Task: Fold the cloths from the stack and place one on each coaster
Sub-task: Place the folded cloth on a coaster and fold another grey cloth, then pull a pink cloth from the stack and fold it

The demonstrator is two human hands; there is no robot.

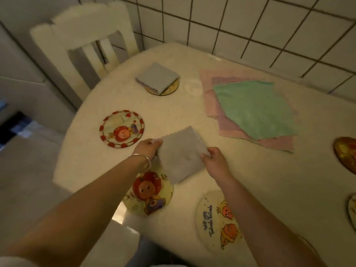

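The scene is seen from one head-worn wide-angle camera, aimed forward and steeply down onto the round table [250, 180] from close above its near edge. Beyond the table, a white chair [81, 41] and a tiled wall [250, 26] are taken in. No second view is given, so nothing is shared.

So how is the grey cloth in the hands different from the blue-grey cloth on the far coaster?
The grey folded cloth is held by both hands, the left hand and right hand pinching opposite edges; the blue-grey folded cloth lies untouched. The grey one partly covers a cartoon coaster; the blue-grey one rests on the far round coaster. Both are folded, with zigzag edges.
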